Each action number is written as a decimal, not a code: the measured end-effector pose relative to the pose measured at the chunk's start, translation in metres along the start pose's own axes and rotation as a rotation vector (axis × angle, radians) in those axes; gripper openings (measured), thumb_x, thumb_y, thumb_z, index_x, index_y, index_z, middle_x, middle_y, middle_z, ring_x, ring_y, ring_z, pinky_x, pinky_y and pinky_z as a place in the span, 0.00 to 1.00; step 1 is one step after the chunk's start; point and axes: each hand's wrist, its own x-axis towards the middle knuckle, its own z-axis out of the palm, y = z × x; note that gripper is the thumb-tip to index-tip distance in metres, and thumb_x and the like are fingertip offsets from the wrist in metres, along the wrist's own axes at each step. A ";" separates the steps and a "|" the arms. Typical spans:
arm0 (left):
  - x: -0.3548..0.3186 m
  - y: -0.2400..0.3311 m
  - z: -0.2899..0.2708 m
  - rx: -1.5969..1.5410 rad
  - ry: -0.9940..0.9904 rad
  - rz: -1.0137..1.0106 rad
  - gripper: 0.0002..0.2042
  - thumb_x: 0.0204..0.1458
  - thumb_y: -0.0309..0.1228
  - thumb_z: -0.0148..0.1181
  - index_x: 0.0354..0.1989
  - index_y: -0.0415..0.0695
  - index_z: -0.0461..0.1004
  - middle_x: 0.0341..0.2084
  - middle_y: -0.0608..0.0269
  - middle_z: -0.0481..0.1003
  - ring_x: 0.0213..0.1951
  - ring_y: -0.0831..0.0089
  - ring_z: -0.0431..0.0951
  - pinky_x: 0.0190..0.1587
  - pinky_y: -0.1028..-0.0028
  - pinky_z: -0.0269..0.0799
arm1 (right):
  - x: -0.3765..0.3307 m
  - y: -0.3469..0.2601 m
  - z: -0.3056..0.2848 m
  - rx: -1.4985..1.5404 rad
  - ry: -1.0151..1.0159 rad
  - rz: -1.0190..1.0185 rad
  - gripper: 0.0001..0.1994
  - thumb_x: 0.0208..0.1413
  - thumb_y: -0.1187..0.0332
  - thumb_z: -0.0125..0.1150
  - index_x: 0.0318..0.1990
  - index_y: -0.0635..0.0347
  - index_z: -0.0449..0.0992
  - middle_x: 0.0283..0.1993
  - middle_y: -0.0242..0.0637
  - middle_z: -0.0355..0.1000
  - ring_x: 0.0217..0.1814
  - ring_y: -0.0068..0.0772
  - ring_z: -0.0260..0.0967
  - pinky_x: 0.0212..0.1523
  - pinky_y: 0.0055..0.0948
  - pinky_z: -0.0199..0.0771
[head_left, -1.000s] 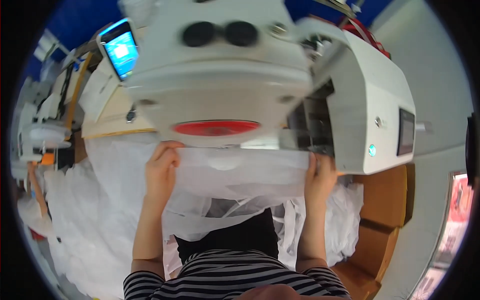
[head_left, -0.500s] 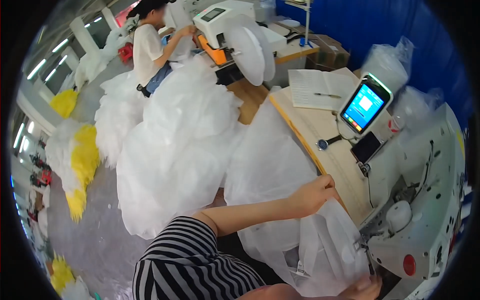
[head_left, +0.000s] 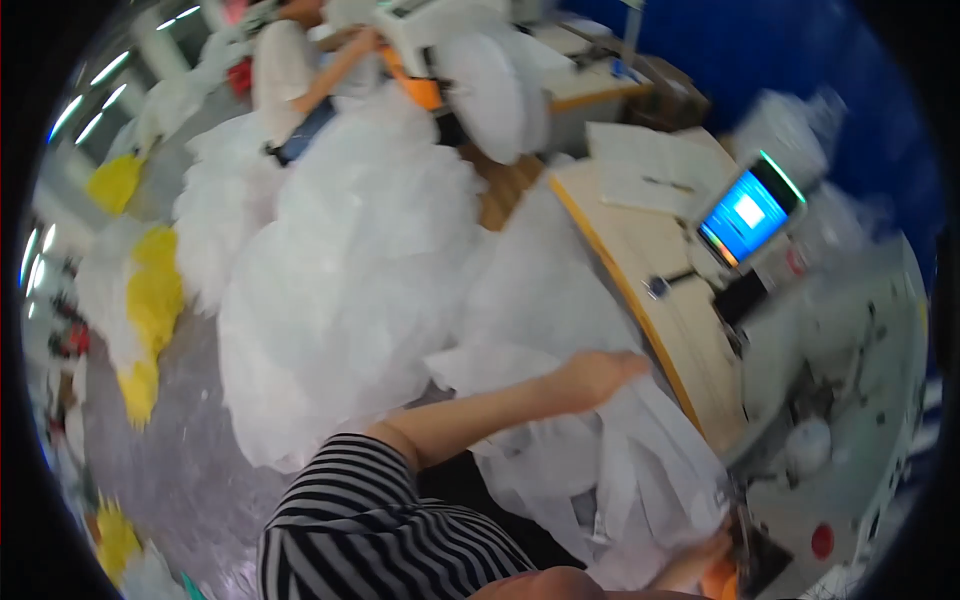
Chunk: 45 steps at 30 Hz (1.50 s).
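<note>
A length of sheer white fabric [head_left: 650,450] lies across my lap and against the sewing machine [head_left: 850,440] on the right. My left hand [head_left: 600,380] is closed on the fabric's upper part, beside the table's wooden edge; motion smears its fingers. A loose flap of the fabric spreads out to the left of my wrist. Low in the picture, my right hand [head_left: 705,560] touches the fabric's lower end near the machine's needle area. Its fingers are blurred, and their grip does not show. A small orange thing [head_left: 722,580] sits beside that hand.
Large heaps of white fabric [head_left: 340,280] fill the floor to my left, with yellow bundles [head_left: 155,290] beyond. On the table [head_left: 690,350] are a notebook [head_left: 640,165], a wristwatch [head_left: 660,287], a dark phone [head_left: 740,297] and a lit control screen [head_left: 745,215]. A co-worker [head_left: 285,80] sits at another machine.
My left hand has moved left, away from the table edge, drawing the fabric with it. A flap of fabric now shows left of the wrist. My right hand has shifted slightly left; the view has tilted.
</note>
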 end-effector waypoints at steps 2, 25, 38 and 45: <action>0.008 -0.001 -0.011 -0.023 -0.055 -0.006 0.09 0.48 0.26 0.53 0.39 0.46 0.69 0.32 0.57 0.73 0.34 0.56 0.76 0.35 0.63 0.71 | -0.010 -0.007 0.017 0.166 -0.159 0.305 0.16 0.63 0.67 0.43 0.54 0.64 0.67 0.51 0.49 0.69 0.53 0.48 0.67 0.52 0.35 0.67; 0.077 0.073 0.000 -0.322 -0.192 -0.070 0.09 0.45 0.15 0.52 0.35 0.37 0.74 0.29 0.65 0.67 0.33 0.75 0.70 0.34 0.79 0.64 | 0.014 -0.008 -0.092 1.334 -0.011 0.388 0.07 0.49 0.74 0.63 0.33 0.63 0.70 0.39 0.37 0.70 0.43 0.29 0.65 0.47 0.26 0.62; 0.053 0.087 0.052 -0.141 -0.150 0.129 0.07 0.39 0.16 0.50 0.26 0.42 0.65 0.34 0.55 0.73 0.34 0.57 0.75 0.32 0.66 0.70 | -0.031 0.069 -0.051 0.025 0.323 0.192 0.10 0.40 0.73 0.69 0.33 0.58 0.77 0.33 0.39 0.73 0.36 0.43 0.69 0.39 0.37 0.68; 0.057 0.077 0.064 -0.333 -0.280 0.164 0.05 0.46 0.22 0.52 0.32 0.44 0.67 0.33 0.58 0.70 0.34 0.57 0.74 0.35 0.63 0.70 | 0.032 0.013 -0.086 -0.224 0.186 0.026 0.14 0.58 0.59 0.54 0.33 0.62 0.74 0.29 0.44 0.72 0.30 0.42 0.69 0.32 0.35 0.68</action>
